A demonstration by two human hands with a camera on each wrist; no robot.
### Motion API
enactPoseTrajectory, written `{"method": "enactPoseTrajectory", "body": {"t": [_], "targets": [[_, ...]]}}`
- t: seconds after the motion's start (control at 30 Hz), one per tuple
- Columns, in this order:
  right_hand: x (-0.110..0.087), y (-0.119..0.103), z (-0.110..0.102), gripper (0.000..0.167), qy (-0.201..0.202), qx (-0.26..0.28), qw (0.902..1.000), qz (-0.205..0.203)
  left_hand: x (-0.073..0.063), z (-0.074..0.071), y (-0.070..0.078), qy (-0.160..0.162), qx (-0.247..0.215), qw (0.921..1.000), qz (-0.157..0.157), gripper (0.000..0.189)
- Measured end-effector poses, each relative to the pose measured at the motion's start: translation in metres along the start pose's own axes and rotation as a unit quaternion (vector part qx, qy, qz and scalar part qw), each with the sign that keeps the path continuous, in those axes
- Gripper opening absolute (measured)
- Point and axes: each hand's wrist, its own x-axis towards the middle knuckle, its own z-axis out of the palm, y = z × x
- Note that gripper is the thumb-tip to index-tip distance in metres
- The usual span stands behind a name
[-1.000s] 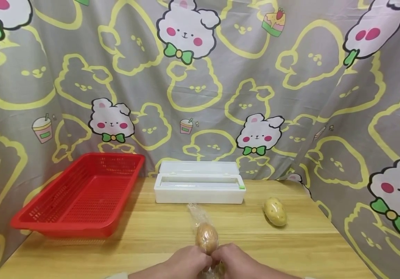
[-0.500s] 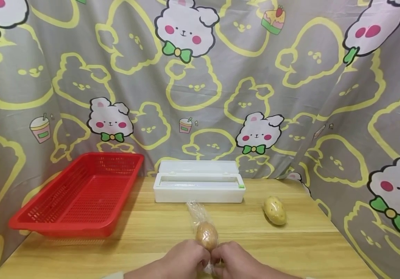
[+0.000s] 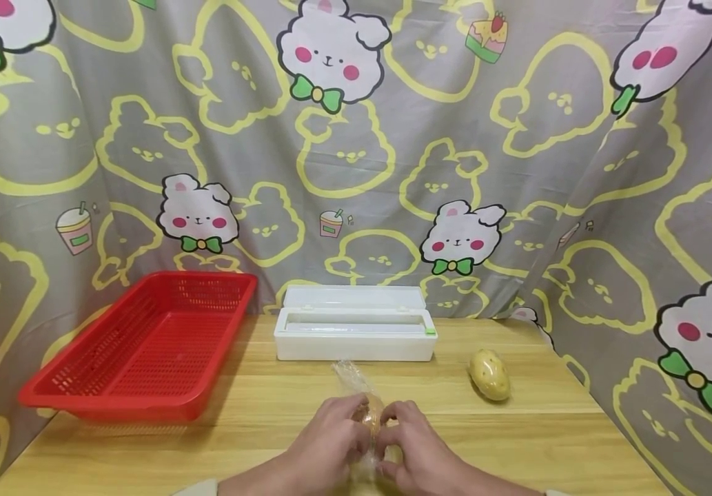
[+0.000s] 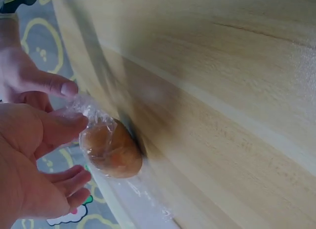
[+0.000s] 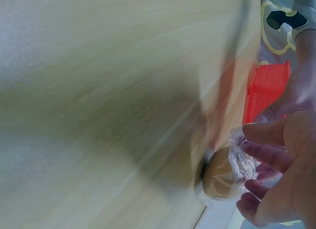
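Note:
A brown oval vegetable (image 3: 371, 415), of a kind the frames leave unclear, lies in clear cling film (image 3: 354, 377) on the wooden table in front of me. My left hand (image 3: 324, 437) is at its left side, thumb and fingers spread apart, the thumb tip touching crumpled film in the left wrist view. On the other side my right hand (image 3: 416, 441) has loosely bent fingers right at the film. In the right wrist view, film bunches near its thumb and index finger, and the vegetable (image 5: 218, 174) shows beyond. The near side is partly hidden by the hands.
A white cling film box (image 3: 356, 348) with its lid up stands at the back of the table (image 3: 554, 441). To the right lies a film-wrapped potato (image 3: 489, 375). A red plastic basket (image 3: 200, 386) stands on the left. A patterned curtain (image 3: 356, 262) surrounds the table.
Both hands have stopped pinching the film at the near end and loosened their fingers. They have moved slightly forward to the vegetable's sides, covering more of it.

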Motion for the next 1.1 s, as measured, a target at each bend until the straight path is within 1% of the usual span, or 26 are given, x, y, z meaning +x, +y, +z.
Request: {"method": "enactPoseTrajectory", "body": {"t": [0.1,0.17,0.23,0.3,0.37,0.47,0.6,0.8,0.9,1.03,1.1], "targets": [[0.001,-0.002,-0.002,0.021,-0.004,-0.001,0.9998,0.020,0.002,0.000,-0.001,-0.004,-0.014,0.9998,0.013,0.029],[0.003,-0.004,-0.003,0.021,-0.015,0.003,0.9994,0.030,0.004,-0.002,-0.002,-0.010,-0.039,0.9991,0.009,0.031],[0.005,-0.004,-0.004,0.022,-0.021,0.014,0.9993,0.027,0.005,-0.003,-0.003,-0.022,-0.078,0.9966,-0.012,0.035],[0.007,-0.004,-0.005,0.023,-0.014,0.029,0.9995,0.008,0.006,-0.005,-0.004,-0.034,-0.115,0.9917,-0.047,0.038],[0.010,-0.003,-0.006,0.024,-0.003,0.048,0.9988,-0.004,0.007,-0.006,-0.005,-0.032,-0.143,0.9863,-0.076,0.040],[0.014,-0.001,-0.006,0.025,0.010,0.067,0.9977,-0.010,0.008,-0.006,-0.005,-0.023,-0.154,0.9819,-0.108,0.039],[0.018,0.002,-0.007,0.023,0.019,0.071,0.9973,-0.003,0.009,-0.005,-0.007,-0.007,-0.169,0.9768,-0.131,0.036],[0.021,0.004,-0.005,0.022,0.053,0.077,0.9957,0.001,0.012,0.003,-0.010,0.028,-0.187,0.9710,-0.146,0.032],[0.022,0.006,-0.004,0.022,0.060,0.085,0.9945,0.010,0.013,0.005,-0.011,0.039,-0.194,0.9680,-0.154,0.031],[0.023,0.007,-0.004,0.020,0.061,0.087,0.9941,0.021,0.013,0.004,-0.011,0.043,-0.199,0.9667,-0.155,0.027],[0.023,0.007,-0.003,0.019,0.065,0.084,0.9941,0.023,0.013,0.003,-0.011,0.039,-0.198,0.9680,-0.149,0.023]]}}
